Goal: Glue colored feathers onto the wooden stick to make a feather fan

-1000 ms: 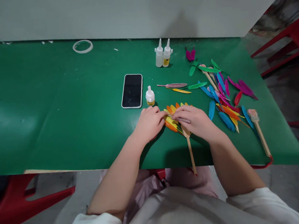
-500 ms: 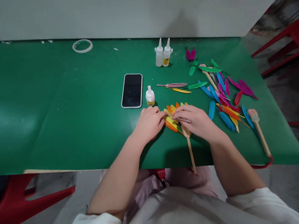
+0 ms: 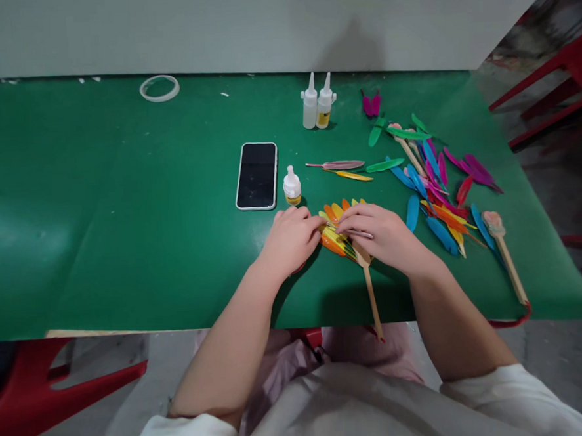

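Observation:
My left hand [image 3: 295, 241] is at the left edge of a feather fan [image 3: 336, 239], its fingers bent and pressed against the yellow and orange feathers. My right hand [image 3: 383, 235] lies over the fan's right side, closed around a slim, shiny tool that looks like tweezers [image 3: 360, 233]. The tool's tip points left, close to my left fingertips. Below the hands, the fan's wooden handle [image 3: 371, 292] reaches past the table's front edge. My palms and fingers hide part of the feathers. Just beyond my left hand stands a small white glue bottle [image 3: 292, 187].
A phone [image 3: 257, 176] lies left of the bottle. Two more glue bottles [image 3: 316, 104] stand farther back. Loose colored feathers [image 3: 439, 228] and another wooden-handled piece [image 3: 505, 251] spread over the right side. A white ring [image 3: 159, 88] lies at the back left of the green table [image 3: 150, 253].
Hardly anything differs. Both hands keep their places on the fan, and the camera view has shifted very slightly.

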Available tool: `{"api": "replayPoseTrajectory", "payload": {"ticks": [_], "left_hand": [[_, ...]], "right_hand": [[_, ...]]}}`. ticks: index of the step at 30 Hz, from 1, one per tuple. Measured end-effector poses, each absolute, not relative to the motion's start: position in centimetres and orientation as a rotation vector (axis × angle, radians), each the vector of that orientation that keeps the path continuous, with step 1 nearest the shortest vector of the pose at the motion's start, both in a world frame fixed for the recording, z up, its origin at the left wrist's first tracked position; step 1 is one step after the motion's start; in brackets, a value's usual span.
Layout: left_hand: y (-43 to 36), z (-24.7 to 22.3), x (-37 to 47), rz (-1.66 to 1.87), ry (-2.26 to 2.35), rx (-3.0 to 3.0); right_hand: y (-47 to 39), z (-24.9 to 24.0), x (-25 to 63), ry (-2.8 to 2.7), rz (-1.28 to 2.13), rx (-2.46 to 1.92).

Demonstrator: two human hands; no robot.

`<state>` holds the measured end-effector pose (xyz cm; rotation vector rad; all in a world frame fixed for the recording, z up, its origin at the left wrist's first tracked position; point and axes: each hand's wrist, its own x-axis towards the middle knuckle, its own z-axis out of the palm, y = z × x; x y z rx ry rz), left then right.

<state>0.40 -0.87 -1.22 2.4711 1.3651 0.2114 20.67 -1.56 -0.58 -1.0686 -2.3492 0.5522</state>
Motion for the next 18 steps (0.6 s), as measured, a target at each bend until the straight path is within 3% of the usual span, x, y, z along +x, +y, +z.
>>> {"api": "replayPoseTrajectory", "payload": {"ticks": [18], "left_hand": [[-0.84,-1.36,0.22,0.297,1.324,2.456]], "right_hand": [[-1.42,-0.83,20.65,-2.371,0.538,-1.121]]}}
